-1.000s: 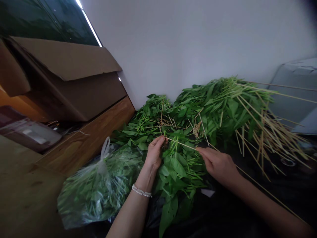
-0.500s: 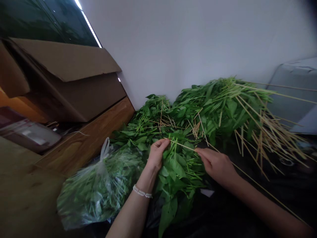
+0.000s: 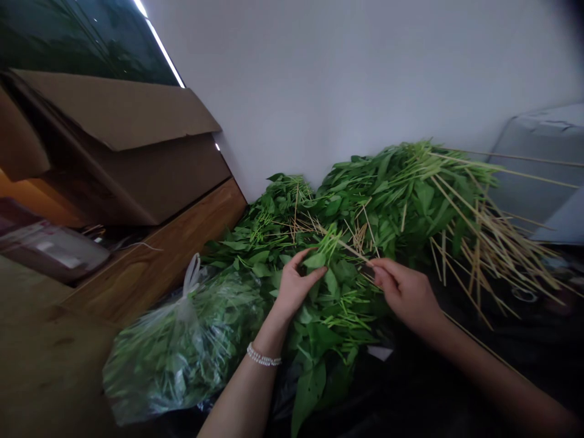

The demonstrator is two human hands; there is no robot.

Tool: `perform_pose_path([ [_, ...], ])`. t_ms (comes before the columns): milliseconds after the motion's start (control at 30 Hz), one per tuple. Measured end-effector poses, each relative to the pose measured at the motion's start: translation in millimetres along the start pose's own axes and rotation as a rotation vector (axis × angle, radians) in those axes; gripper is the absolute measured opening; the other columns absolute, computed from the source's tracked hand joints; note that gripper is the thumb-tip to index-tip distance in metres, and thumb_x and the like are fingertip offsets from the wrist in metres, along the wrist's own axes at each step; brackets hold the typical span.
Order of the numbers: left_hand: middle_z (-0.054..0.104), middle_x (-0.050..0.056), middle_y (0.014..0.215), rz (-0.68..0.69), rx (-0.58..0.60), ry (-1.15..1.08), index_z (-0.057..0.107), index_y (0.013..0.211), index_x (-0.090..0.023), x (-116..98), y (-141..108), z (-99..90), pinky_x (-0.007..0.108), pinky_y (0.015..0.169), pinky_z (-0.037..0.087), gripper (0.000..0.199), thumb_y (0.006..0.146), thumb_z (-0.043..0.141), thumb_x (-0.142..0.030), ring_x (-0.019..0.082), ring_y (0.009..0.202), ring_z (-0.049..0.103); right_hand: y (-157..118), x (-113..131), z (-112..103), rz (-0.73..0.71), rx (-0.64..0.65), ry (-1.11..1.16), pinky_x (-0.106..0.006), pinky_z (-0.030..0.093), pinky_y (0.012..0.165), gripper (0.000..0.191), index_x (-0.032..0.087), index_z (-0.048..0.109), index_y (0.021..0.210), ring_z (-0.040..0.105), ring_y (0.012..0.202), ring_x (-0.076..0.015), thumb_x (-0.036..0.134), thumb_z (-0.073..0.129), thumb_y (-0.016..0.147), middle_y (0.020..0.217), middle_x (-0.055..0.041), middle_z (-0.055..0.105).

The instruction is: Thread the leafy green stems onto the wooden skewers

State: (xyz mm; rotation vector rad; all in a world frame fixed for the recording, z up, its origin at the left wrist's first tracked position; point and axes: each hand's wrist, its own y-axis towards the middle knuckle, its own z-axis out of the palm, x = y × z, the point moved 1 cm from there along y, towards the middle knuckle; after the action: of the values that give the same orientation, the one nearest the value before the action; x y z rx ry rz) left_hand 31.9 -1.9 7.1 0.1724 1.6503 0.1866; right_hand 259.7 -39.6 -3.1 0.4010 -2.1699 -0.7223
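My left hand (image 3: pixel 292 288) curls its thumb and fingers around a small bunch of leafy greens (image 3: pixel 329 244), whose pale stems point up and away. A thin straw-coloured strip (image 3: pixel 353 250) runs from those stems to my right hand (image 3: pixel 405 295), which pinches it between thumb and fingers. Whether the strip is wrapped around the stems I cannot tell. Below both hands lies a heap of loose greens (image 3: pixel 314 356) with cut stems. Another long strip (image 3: pixel 483 348) passes beneath my right forearm.
A clear plastic bag (image 3: pixel 177 340) stuffed with greens sits at left. Behind are piled bunches (image 3: pixel 378 182) and a sheaf of long strips (image 3: pixel 488 255) at right. An open cardboard box (image 3: pixel 137 170) stands on the wooden ledge (image 3: pixel 201 234). A grey bin (image 3: pixel 538 158) is against the wall.
The strip was stretched between both hands across the stems. My left hand has shifted from the strip's end to grasp the bunch and raise its stems; my right hand has moved slightly right.
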Motion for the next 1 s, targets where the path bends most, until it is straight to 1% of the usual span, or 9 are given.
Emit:
perform_pose_path([
  [100, 0.067, 0.006, 0.100, 0.033, -0.057, 0.008, 0.060, 0.114, -0.018, 2, 3, -1.4, 0.027, 0.075, 0.050, 0.056, 0.062, 0.081, -0.023, 0.017, 0.087, 0.061, 5, -4, -9, 0.161, -0.104, 0.031, -0.023, 0.042, 0.050, 0.023, 0.020, 0.063, 0.099, 0.053, 0.047, -0.0109, 0.033, 0.045, 0.093, 0.068, 0.0015, 0.064],
  [167, 0.066, 0.003, 0.090, 0.052, -0.039, 0.013, 0.061, 0.101, -0.018, 2, 3, -0.9, 0.024, 0.067, 0.048, 0.043, 0.063, 0.080, -0.023, 0.014, 0.077, 0.060, 6, -5, -11, 0.230, -0.143, 0.052, -0.022, 0.039, 0.047, 0.023, 0.020, 0.061, 0.099, 0.050, 0.044, -0.0097, 0.036, 0.045, 0.093, 0.070, 0.0015, 0.065],
  [233, 0.062, -0.001, 0.074, 0.040, 0.044, 0.038, 0.062, 0.083, -0.016, 0, 1, 0.7, 0.022, 0.060, 0.044, 0.027, 0.065, 0.079, -0.026, 0.011, 0.065, 0.055, 6, -6, -11, 0.257, -0.143, 0.079, -0.022, 0.039, 0.046, 0.023, 0.021, 0.060, 0.100, 0.049, 0.044, -0.0094, 0.038, 0.045, 0.093, 0.072, 0.0012, 0.065],
  [333, 0.057, -0.002, 0.062, -0.011, 0.276, 0.137, 0.065, 0.072, -0.014, -1, -5, 3.5, 0.021, 0.055, 0.039, 0.021, 0.068, 0.078, -0.030, 0.009, 0.056, 0.049, 6, -5, -8, 0.247, -0.127, 0.087, -0.022, 0.040, 0.049, 0.023, 0.020, 0.059, 0.099, 0.053, 0.048, -0.0104, 0.037, 0.046, 0.092, 0.072, 0.0006, 0.065],
  [433, 0.062, 0.001, 0.072, 0.035, 0.430, 0.291, 0.072, 0.078, -0.015, 0, -9, 3.7, 0.023, 0.061, 0.041, 0.014, 0.072, 0.075, -0.028, 0.012, 0.064, 0.054, 6, -5, -6, 0.234, -0.129, 0.068, -0.022, 0.040, 0.050, 0.023, 0.020, 0.060, 0.099, 0.053, 0.049, -0.0108, 0.036, 0.046, 0.092, 0.071, 0.0005, 0.065],
  [600, 0.064, 0.004, 0.085, 0.118, 0.531, 0.473, 0.075, 0.089, -0.019, 2, -9, 0.7, 0.025, 0.069, 0.045, 0.016, 0.075, 0.072, -0.024, 0.015, 0.076, 0.058, 6, -4, -7, 0.224, -0.118, 0.082, -0.023, 0.039, 0.048, 0.023, 0.019, 0.060, 0.099, 0.050, 0.045, -0.0103, 0.036, 0.045, 0.092, 0.069, 0.0008, 0.065],
  [733, 0.065, 0.004, 0.091, 0.178, 0.560, 0.580, 0.074, 0.093, -0.020, 3, -8, -0.1, 0.026, 0.077, 0.046, 0.018, 0.076, 0.069, -0.021, 0.017, 0.084, 0.059, 4, -4, -5, 0.193, -0.106, 0.074, -0.023, 0.039, 0.048, 0.022, 0.019, 0.060, 0.097, 0.052, 0.047, -0.0112, 0.035, 0.045, 0.093, 0.067, 0.0011, 0.064],
  [900, 0.066, 0.004, 0.087, 0.201, 0.574, 0.642, 0.071, 0.084, -0.019, 4, -9, -0.3, 0.027, 0.078, 0.046, 0.010, 0.075, 0.069, -0.020, 0.017, 0.084, 0.059, 3, -3, -3, 0.162, -0.081, 0.070, -0.023, 0.040, 0.051, 0.022, 0.019, 0.060, 0.098, 0.055, 0.051, -0.0119, 0.035, 0.044, 0.094, 0.067, 0.0016, 0.063],
  [1000, 0.067, 0.003, 0.087, 0.209, 0.569, 0.656, 0.070, 0.092, -0.020, 4, -9, -0.6, 0.027, 0.076, 0.046, 0.018, 0.074, 0.070, -0.020, 0.018, 0.083, 0.059, 3, -2, -3, 0.153, -0.071, 0.071, -0.023, 0.042, 0.052, 0.022, 0.020, 0.060, 0.097, 0.057, 0.054, -0.0125, 0.035, 0.044, 0.094, 0.067, 0.0014, 0.064],
])
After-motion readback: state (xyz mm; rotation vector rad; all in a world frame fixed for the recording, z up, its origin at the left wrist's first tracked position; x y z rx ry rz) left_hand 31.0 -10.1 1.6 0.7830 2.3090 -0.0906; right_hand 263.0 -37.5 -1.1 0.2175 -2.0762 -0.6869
